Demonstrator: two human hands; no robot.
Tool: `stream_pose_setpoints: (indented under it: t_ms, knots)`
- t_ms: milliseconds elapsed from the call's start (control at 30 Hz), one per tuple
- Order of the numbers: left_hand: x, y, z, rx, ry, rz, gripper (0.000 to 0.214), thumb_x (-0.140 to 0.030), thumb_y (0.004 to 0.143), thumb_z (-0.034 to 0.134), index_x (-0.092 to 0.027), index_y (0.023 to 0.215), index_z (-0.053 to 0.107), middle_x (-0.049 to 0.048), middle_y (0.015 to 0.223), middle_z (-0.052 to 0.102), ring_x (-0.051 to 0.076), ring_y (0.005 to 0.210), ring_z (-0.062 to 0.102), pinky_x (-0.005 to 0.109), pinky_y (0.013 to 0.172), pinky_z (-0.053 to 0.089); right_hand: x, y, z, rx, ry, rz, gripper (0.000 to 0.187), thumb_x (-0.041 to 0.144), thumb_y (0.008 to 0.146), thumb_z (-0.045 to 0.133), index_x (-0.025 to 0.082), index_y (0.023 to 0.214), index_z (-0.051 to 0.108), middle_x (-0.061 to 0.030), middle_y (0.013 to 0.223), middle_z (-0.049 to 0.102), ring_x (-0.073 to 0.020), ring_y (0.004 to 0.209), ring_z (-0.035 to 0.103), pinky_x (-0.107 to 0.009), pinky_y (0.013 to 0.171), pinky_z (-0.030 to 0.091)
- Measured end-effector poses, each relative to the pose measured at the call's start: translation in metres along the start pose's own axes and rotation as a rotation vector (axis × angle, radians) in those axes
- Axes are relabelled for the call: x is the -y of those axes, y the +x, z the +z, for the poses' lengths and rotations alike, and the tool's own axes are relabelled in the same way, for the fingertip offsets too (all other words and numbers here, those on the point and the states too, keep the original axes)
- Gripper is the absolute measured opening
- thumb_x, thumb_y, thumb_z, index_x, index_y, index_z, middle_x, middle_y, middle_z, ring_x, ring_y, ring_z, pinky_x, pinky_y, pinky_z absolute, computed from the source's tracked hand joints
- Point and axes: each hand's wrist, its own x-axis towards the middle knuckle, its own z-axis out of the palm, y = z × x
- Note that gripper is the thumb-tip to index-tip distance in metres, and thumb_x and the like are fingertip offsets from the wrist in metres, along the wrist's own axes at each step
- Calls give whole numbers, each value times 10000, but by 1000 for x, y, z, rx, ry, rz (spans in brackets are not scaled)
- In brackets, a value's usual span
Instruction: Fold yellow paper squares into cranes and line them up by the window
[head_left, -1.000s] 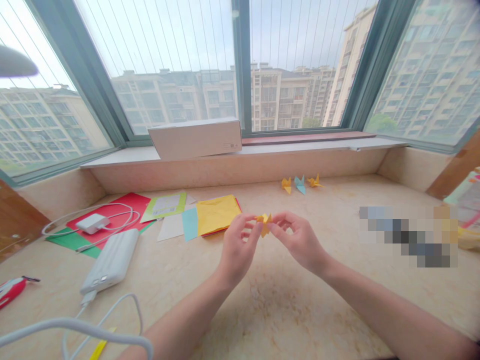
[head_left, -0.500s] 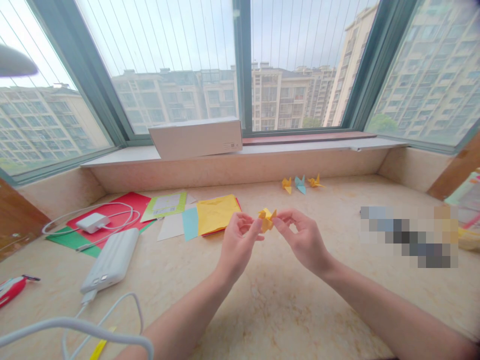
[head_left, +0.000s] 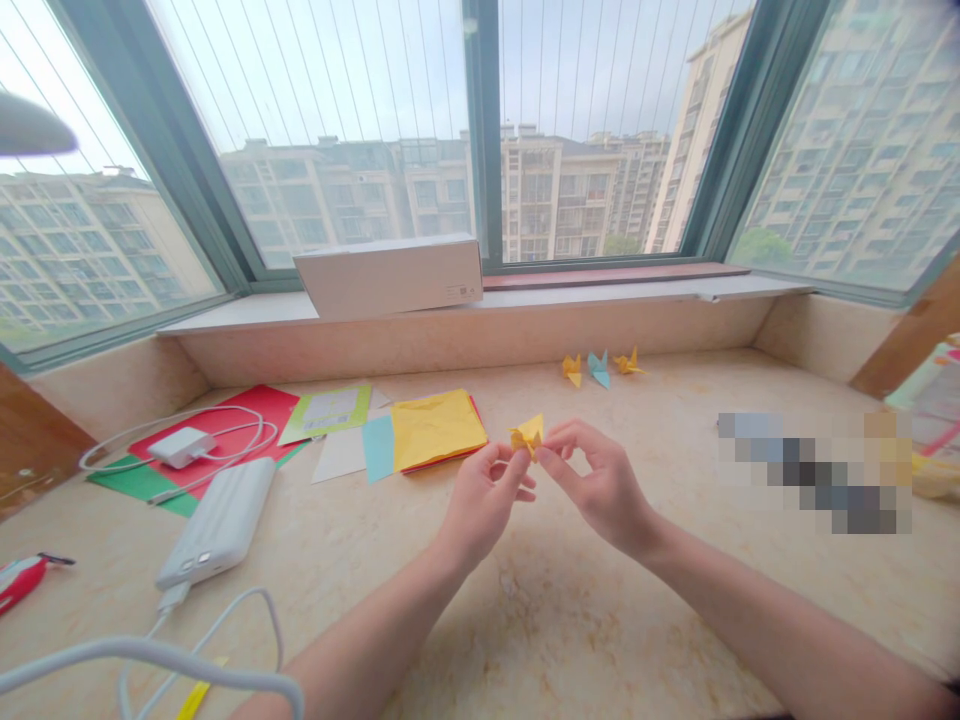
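A small yellow origami crane [head_left: 529, 432] is pinched above the counter between both my hands. My left hand [head_left: 489, 492] grips its lower left side with thumb and fingers. From the right, the thumb and fingertips of my right hand [head_left: 596, 480] close on its other side, hiding part of the paper. Beyond my hands, a yellow crane [head_left: 572, 370], a blue crane [head_left: 599, 368] and another yellow crane [head_left: 628, 362] stand in a row. To the left lies a stack of yellow paper [head_left: 439, 430] with a blue sheet [head_left: 379, 449] partly under it.
A white power bank [head_left: 219, 522] with a cable [head_left: 172, 650] lies at the left. Near it, a white charger [head_left: 182, 447] sits on red paper [head_left: 251, 408] and green paper [head_left: 124, 477]. A white box [head_left: 390, 280] stands on the ledge. Blurred items lie at the right.
The yellow crane has turned in my fingers, with a pointed flap now standing up. Both hands have shifted slightly, and my right fingers have moved lower on the paper.
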Motion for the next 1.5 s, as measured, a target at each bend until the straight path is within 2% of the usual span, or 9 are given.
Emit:
stream_pose_setpoints:
  t_ms: [300, 567, 667, 800, 1000, 1133, 1233, 1367, 1500]
  knots:
    - [-2, 1, -1, -8, -75, -1, 355, -489, 815, 689, -139, 784, 636, 17, 705, 624, 122, 582, 607, 260, 582, 540, 2, 3, -3, 63, 45, 10, 266, 386, 961, 526, 231, 784, 651, -46, 829, 648, -201, 813, 599, -358, 777, 475]
    - [1, 4, -4, 49, 13, -23, 334, -473, 867, 623, -155, 913, 711, 64, 842, 713, 166, 682, 679, 265, 609, 531, -9, 2, 4, 59, -13, 78, 117, 361, 877, 653, 249, 906, 673, -49, 1005, 722, -213, 897, 645, -368, 801, 474]
    - [1, 3, -4, 51, 72, -36, 334, -466, 876, 613, -157, 930, 728, 76, 863, 728, 160, 675, 672, 261, 605, 524, -9, 1, 4, 56, -36, 140, 131, 355, 867, 661, 245, 935, 680, -41, 976, 748, -213, 880, 657, -377, 819, 466]
    - [1, 1, -3, 18, 178, -40, 353, -477, 868, 616, -143, 828, 722, 93, 833, 734, 156, 634, 651, 250, 555, 501, -6, 2, 2, 67, -28, 208, 219, 398, 906, 596, 230, 974, 719, -56, 983, 758, -219, 885, 663, -372, 810, 478]
    - [3, 0, -2, 19, 185, -54, 394, -529, 837, 631, -141, 770, 637, 42, 678, 652, 151, 570, 629, 244, 508, 494, -10, 4, 1, 75, 98, 281, 327, 451, 924, 550, 187, 984, 734, -76, 916, 759, -226, 848, 677, -377, 801, 498]
    - [4, 1, -3, 10, 194, -17, 381, -520, 846, 619, -141, 870, 622, 46, 785, 648, 145, 604, 627, 242, 496, 506, -16, 7, 1, 47, 232, 361, 315, 446, 852, 653, 169, 992, 706, -88, 922, 746, -218, 828, 678, -366, 779, 519]
    - [4, 2, -3, 4, 228, -2, 384, -502, 856, 609, -136, 970, 629, 79, 901, 664, 160, 677, 637, 248, 500, 520, -17, 9, 2, 36, 339, 396, 377, 426, 816, 695, 170, 1089, 649, -72, 886, 735, -203, 789, 674, -353, 747, 523]
    - [2, 1, -3, 29, 246, -12, 361, -485, 871, 592, -127, 854, 636, 62, 815, 657, 145, 639, 622, 238, 505, 513, -17, 10, 1, 38, 399, 424, 474, 409, 799, 713, 176, 1191, 581, -42, 810, 720, -200, 761, 673, -348, 725, 518]
    - [1, -1, -3, 15, 225, -43, 355, -480, 857, 614, -137, 767, 597, 19, 685, 606, 131, 587, 602, 220, 487, 499, -19, 11, 0, 37, 419, 452, 400, 420, 767, 742, 173, 1061, 630, -57, 833, 725, -204, 782, 680, -346, 738, 522]
